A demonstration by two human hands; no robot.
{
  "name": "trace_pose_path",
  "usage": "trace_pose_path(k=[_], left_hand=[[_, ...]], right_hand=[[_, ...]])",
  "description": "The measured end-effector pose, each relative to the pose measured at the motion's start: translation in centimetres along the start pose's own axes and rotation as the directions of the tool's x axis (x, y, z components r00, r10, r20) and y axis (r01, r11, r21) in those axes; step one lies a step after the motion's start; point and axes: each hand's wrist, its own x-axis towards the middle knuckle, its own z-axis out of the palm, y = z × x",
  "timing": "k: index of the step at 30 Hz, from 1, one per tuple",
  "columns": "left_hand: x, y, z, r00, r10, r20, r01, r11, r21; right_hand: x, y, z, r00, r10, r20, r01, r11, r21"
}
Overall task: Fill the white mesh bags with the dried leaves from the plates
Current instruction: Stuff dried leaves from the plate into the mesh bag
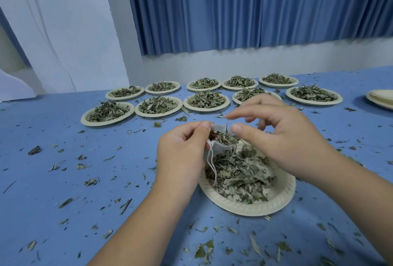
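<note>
My left hand grips a small white mesh bag by its rim, holding its mouth up over a pale paper plate heaped with dried green leaves. Leaves show inside the bag's mouth, and its white drawstring hangs down. Just right of the mouth hovers my right hand, thumb near the bag's edge and fingers spread and relaxed, holding nothing that I can see.
Two rows of several paper plates with dried leaves stand across the far side of the blue table. A stack of bare plates sits at the far right. Leaf scraps litter the table. Blue curtains hang behind.
</note>
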Motion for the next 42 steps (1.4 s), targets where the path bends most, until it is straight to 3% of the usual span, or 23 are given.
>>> trace_pose_path(k=[6, 10, 16, 21, 25, 31, 35, 38, 40, 42], left_hand=[[0.1, 0.0, -0.1, 1.0, -0.003, -0.028, 0.001, 0.999, -0.045], [-0.1, 0.0, 0.2, 1.0, 0.002, -0.012, -0.002, 0.999, -0.04], [-0.4, 0.0, 0.7, 0.998, 0.059, 0.03, -0.059, 0.998, 0.009], [-0.6, 0.0, 1.0, 0.994, 0.08, 0.074, -0.082, 0.996, 0.019], [-0.7, 0.3, 0.8, 0.994, 0.075, 0.076, -0.076, 0.997, 0.016], [-0.7, 0.4, 0.9, 0.995, 0.057, 0.078, -0.058, 0.998, 0.018], [-0.8, 0.4, 0.9, 0.994, 0.055, 0.094, -0.056, 0.998, 0.003], [-0.6, 0.6, 0.7, 0.993, 0.054, 0.108, -0.05, 0.998, -0.033], [-0.6, 0.7, 0.7, 0.991, 0.046, 0.123, -0.036, 0.996, -0.086], [-0.6, 0.8, 0.6, 0.991, 0.036, 0.13, -0.016, 0.989, -0.148]], right_hand=[[-1.2, 0.7, 0.2, 0.97, 0.192, 0.146, -0.166, 0.971, -0.174], [-1.0, 1.4, 1.2, 0.962, 0.271, 0.005, -0.271, 0.962, 0.035], [-1.1, 0.9, 1.6, 0.981, 0.19, -0.045, -0.177, 0.963, 0.205], [-0.9, 0.5, 2.2, 0.99, 0.119, -0.074, -0.109, 0.986, 0.126], [-0.8, 0.2, 1.7, 0.999, 0.049, -0.016, -0.049, 0.999, 0.016], [-0.2, 0.0, 0.6, 0.988, 0.117, 0.101, -0.125, 0.989, 0.079], [1.1, 0.1, 0.6, 0.97, 0.183, 0.16, -0.219, 0.945, 0.244], [2.2, 1.0, 0.5, 0.923, 0.313, 0.226, -0.357, 0.915, 0.188], [2.6, 1.0, 0.4, 0.823, 0.398, 0.404, -0.506, 0.837, 0.207], [2.9, 0.8, 0.5, 0.726, 0.376, 0.576, -0.588, 0.774, 0.236]])
